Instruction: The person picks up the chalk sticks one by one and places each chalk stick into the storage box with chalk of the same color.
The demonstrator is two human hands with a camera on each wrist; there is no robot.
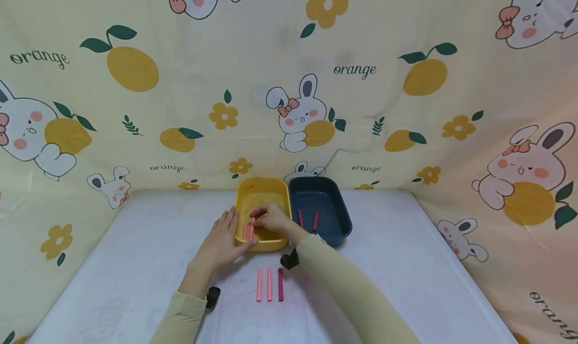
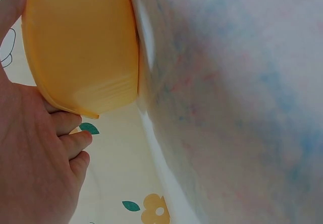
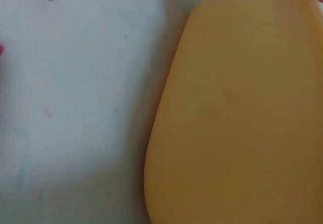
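Right hand (image 1: 273, 217) pinching slim stick (image 1: 252, 229), smooth yellow bin (image 1: 264, 246) (rounded corners)

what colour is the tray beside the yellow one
The tray is dark blue, clearest in the head view.

Yellow tray (image 1: 263, 188), navy tray (image 1: 318, 193), pink sticks (image 1: 269, 285)

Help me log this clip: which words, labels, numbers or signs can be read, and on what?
"orange": patterned backdrop, upper left, head view.
"orange": backdrop, upper right of centre.
"orange": backdrop, low, left of yellow tray.
"orange": backdrop, low, right of dark blue tray.
"orang", cut off: backdrop, lower right.
Faint marks, white table cover: too blurred to read.
None seen on trays or sticks.
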